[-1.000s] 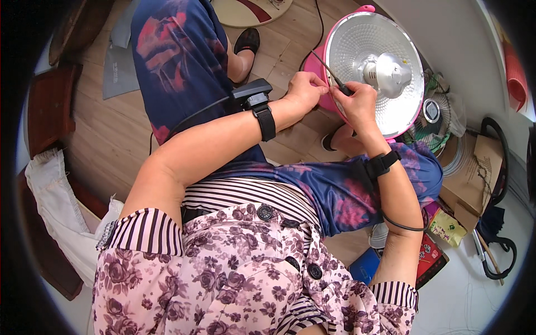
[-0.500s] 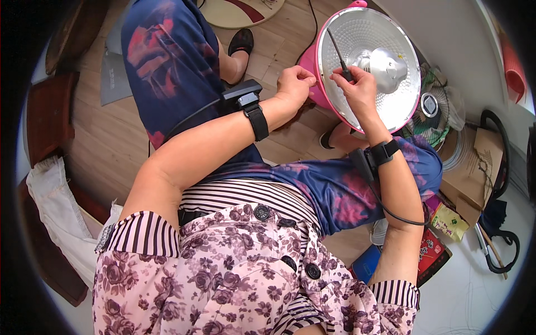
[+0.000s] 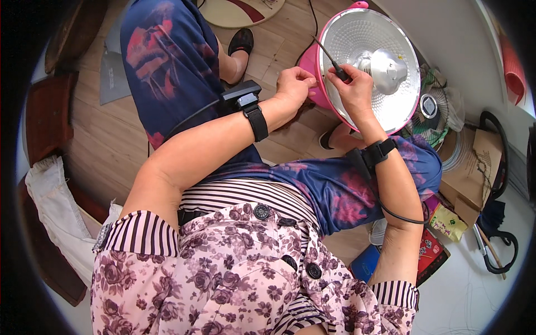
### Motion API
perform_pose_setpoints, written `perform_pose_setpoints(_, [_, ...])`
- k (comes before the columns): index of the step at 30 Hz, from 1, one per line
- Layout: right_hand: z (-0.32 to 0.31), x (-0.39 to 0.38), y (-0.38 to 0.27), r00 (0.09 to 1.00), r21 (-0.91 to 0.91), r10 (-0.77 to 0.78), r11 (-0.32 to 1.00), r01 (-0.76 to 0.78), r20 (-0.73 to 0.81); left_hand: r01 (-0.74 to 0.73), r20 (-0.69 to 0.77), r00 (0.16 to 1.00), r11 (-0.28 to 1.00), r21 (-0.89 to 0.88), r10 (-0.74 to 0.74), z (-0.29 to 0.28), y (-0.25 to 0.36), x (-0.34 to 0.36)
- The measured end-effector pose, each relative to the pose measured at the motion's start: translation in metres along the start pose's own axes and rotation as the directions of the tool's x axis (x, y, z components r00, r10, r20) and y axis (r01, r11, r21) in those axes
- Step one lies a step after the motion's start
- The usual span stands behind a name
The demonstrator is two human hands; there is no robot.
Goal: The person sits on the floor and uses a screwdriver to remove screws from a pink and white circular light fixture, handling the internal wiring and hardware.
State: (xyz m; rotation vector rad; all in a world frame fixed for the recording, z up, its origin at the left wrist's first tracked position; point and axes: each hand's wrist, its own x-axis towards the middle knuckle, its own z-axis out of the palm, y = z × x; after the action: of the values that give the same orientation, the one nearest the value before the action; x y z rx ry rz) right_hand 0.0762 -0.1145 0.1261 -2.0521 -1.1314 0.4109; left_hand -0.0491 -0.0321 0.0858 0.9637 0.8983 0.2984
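Observation:
A round dish heater [image 3: 350,40] with a pink shell and a shiny dimpled silver bowl stands tilted between my legs. Its domed silver centre piece [image 3: 389,71] faces up toward me. My right hand [image 3: 357,96] is over the left part of the bowl, fingers closed round the black handle of a screwdriver [image 3: 341,73]. The thin dark shaft points up and left across the rim. At the heater's left edge, beside the pink shell, my left hand [image 3: 293,89] is closed in a pinch; what its fingertips hold, if anything, is too small to make out.
A black cord [image 3: 315,17] runs along the floor behind the heater. To the right are a wire fan grille [image 3: 441,111], a cardboard box [image 3: 484,151] and a dark umbrella [image 3: 497,215]. A wooden chair [image 3: 49,114] with white cloth is at left; a round mat [image 3: 223,12] lies beyond.
My right hand has shifted slightly left and down with the screwdriver, whose shaft now leans further left. My left hand stays in nearly the same place, still pinched.

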Motion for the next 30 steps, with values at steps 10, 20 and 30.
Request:
perform_pose_setpoints(10, [0.0039, -0.0021, 0.0015, 0.999, 0.033, 0.039, 0.999, -0.039, -0.005, 0.008, -0.003, 1.0, 0.999, -0.05, -0.009, 0.0013, 0.0018, -0.0024])
perform_pose_setpoints(20, [0.0059, -0.0021, 0.0034, 0.999, 0.068, 0.035, 0.997, -0.033, -0.031, 0.011, -0.007, 1.0, 0.998, -0.065, -0.012, 0.0021, -0.0012, -0.0001])
perform_pose_setpoints(30, [0.0067, 0.0007, 0.0069, 0.998, -0.039, 0.059, 0.997, -0.06, -0.016, 0.023, -0.013, 1.0, 0.998, -0.06, -0.024, 0.0016, -0.0024, 0.0011])
